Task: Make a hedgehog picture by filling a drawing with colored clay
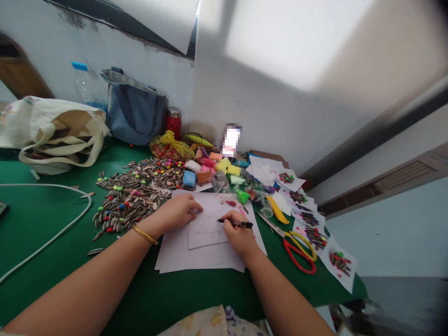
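My right hand (238, 234) is closed round a black pen (235, 223) whose tip rests on a small white sheet with a line drawing (206, 227). My left hand (177, 211), with a gold bangle at the wrist, lies on the sheet's upper left corner, its fingers curled down against the paper and holding it flat. The drawing lies on top of a stack of larger white papers (182, 254) on the green table (52, 219).
A heap of sunflower seeds with coloured beads (133, 191) lies left of the papers. Blocks of coloured clay (210, 170) sit behind. Red and yellow scissors (297, 249), a yellow cutter (276, 211) and finished seed pictures (317, 235) lie to the right. Bags (135, 109) stand at the wall; a white cable (52, 233) crosses left.
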The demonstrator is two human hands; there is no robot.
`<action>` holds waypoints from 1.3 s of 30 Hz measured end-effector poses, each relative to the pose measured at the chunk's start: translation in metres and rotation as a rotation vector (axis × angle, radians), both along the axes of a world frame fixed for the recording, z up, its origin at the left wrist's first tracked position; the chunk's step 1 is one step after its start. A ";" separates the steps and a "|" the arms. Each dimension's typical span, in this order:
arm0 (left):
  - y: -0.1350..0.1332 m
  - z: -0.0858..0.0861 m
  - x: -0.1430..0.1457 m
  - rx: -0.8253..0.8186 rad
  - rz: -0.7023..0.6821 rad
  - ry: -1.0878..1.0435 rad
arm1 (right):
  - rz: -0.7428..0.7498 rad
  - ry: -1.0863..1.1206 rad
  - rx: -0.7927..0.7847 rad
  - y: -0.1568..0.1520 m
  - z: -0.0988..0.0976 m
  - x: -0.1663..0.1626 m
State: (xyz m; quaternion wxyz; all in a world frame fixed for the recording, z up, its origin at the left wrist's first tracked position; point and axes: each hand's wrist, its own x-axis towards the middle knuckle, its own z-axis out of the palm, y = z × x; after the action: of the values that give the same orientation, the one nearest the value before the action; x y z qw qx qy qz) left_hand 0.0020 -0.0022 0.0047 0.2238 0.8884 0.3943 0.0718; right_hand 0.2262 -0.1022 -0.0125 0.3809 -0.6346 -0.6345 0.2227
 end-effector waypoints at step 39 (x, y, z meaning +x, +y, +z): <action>0.003 -0.007 -0.001 0.013 -0.011 -0.028 | 0.109 0.015 -0.018 -0.011 0.008 -0.015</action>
State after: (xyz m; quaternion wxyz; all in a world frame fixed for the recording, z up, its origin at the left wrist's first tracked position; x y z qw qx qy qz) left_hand 0.0008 0.0007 -0.0023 0.2237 0.8911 0.3855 0.0855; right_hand 0.2108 -0.1131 -0.0045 0.3674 -0.6007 -0.6632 0.2536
